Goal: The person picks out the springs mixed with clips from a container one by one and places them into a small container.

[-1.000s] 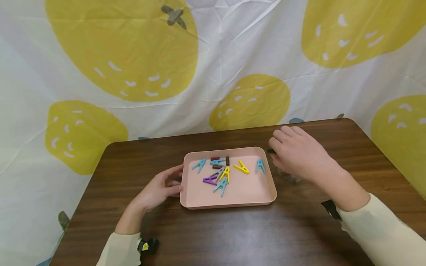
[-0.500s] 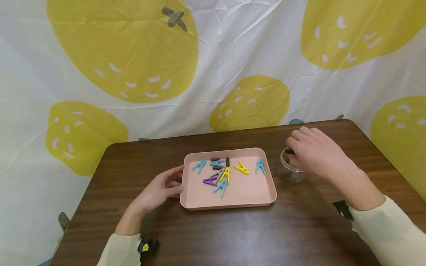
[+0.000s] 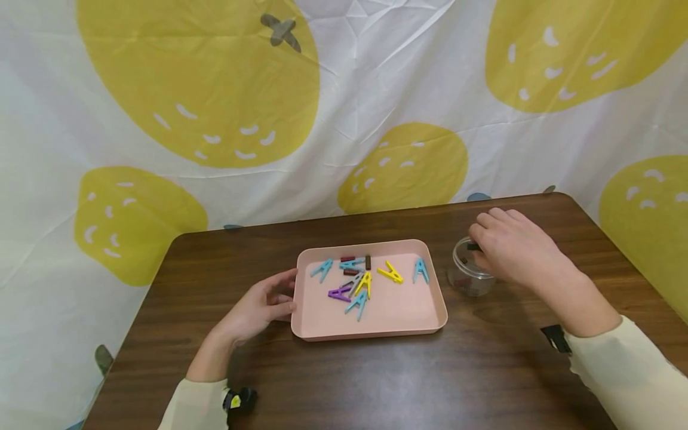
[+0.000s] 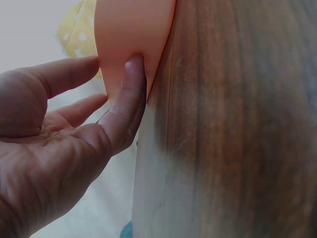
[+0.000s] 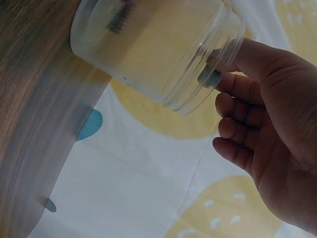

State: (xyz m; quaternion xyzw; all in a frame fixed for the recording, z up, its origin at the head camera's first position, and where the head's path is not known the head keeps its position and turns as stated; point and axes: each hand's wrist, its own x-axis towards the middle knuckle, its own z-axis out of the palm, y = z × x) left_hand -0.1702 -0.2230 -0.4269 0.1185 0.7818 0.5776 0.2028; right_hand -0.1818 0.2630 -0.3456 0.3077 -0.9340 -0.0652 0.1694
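Note:
A pink tray (image 3: 408, 310) holds several clothespins, among them a yellow clothespin (image 3: 391, 272), a purple clothespin (image 3: 338, 292) and a blue clothespin (image 3: 421, 270). Small dark red ribbed pieces (image 3: 352, 272) lie among them. My left hand (image 3: 263, 307) touches the tray's left outer wall with extended fingers (image 4: 126, 89). Right of the tray, my right hand (image 3: 513, 248) pinches a small dark green hair claw clip (image 5: 209, 76) at the mouth of a clear jar (image 3: 470, 283). Inside that jar sits a dark toothed clip (image 5: 120, 20); its other contents are hard to make out.
The dark wooden table (image 3: 365, 382) carries the tray and the jar. Behind its far edge hangs a white cloth (image 3: 252, 197) printed with big yellow fruit.
My right hand has moved right from beside the tray's far right corner to the jar's mouth, carrying the dark green hair claw clip. The left hand stays at the tray.

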